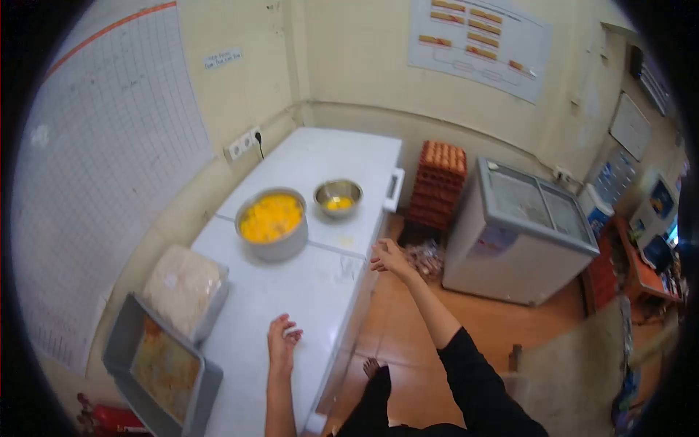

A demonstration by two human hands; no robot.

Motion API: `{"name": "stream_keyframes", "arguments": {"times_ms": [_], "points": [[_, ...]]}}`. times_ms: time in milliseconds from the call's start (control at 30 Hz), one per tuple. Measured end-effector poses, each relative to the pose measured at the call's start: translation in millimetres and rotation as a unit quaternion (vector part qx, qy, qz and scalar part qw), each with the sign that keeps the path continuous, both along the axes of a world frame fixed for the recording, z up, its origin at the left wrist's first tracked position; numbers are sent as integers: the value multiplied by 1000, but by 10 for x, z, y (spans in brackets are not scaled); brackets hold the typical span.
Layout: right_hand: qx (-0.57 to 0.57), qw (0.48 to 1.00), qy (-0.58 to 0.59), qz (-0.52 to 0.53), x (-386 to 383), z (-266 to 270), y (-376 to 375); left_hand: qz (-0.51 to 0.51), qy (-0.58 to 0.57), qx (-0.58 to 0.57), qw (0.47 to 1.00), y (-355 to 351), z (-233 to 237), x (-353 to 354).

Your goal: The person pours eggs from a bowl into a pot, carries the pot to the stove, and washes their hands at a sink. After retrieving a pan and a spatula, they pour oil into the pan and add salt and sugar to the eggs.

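Our black sleeve [484, 382] is nearest; right hand [390, 258] and left hand [282, 342] are empty, fingers loosely apart. The egg-filled pot [275, 247] on the chest freezer [255, 291] looks heavy, spillable; we would hold both sides.

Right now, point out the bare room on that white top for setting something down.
The white top is bare at its far end, past the big pot and steel bowl, and again nearer, between pot, plastic-covered pack and floor-side edge. It's crowded beside the wall chart, where pack and grey pan sit close.
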State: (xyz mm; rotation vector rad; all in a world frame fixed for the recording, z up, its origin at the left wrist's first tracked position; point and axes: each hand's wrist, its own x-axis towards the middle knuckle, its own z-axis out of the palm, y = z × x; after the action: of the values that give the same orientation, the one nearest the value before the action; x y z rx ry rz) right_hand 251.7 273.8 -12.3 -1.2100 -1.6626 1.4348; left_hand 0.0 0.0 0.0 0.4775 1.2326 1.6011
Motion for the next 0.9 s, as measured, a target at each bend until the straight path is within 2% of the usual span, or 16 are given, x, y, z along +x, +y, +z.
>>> {"name": "stream_keyframes", "arguments": {"times_ms": [67, 100, 167, 233, 300, 400, 467, 533, 633, 733, 767, 833, 867, 900], "points": [[-131, 983, 89, -90, -316, 299, 244, 43, -34, -23, 998, -14, -32, 111], [-176, 977, 80, -86, -442, 135, 1122, 53, -36, -69, 996, 751, 21, 128], [-247, 961, 76, -99, -612, 89, 1699, 37, -24, -64, 997, 1130, 31, 267], [-242, 965, 62, -78, -763, 42, 1972, 50, -16, -79, 995, 1401, 192, 267], [-256, 959, 111, -47, -777, 21, 2054, 84, -44, -107, 990, 1588, 215, 292], [-212, 964, 162, 5, -840, -138, 2324, 158, -43, -121, 979, 1859, 201, 142], [-174, 981, 84, 19, -840, 20, 2445, 209, -54, -116, 969, 2024, 155, 23], [-161, 978, 99, 90, -848, 169, 2612, 277, -63, -121, 951, 2150, 318, 65], [-163, 967, 77, 180, -994, 818, 2751, 359, -76, -128, 921, 2417, 545, 105], [-118, 959, 30, 255, -1186, 1301, 2722, 360, -57, -114, 924, 2539, 502, 88], [-117, 956, 24, 267, -1278, 1357, 2716, 349, -30, -93, 932, 2576, 455, 102], [20, 950, 20, 310, -1499, 1473, 2649, 370, -28, -68, 926, 2650, 404, 127], [24, 946, -12, 322, -1598, 1600, 2591, 378, -18, -46, 924, 2671, 396, 126], [24, 944, -9, 329, -1734, 1488, 2602, 385, -16, -46, 921, 2688, 410, 107]]}}
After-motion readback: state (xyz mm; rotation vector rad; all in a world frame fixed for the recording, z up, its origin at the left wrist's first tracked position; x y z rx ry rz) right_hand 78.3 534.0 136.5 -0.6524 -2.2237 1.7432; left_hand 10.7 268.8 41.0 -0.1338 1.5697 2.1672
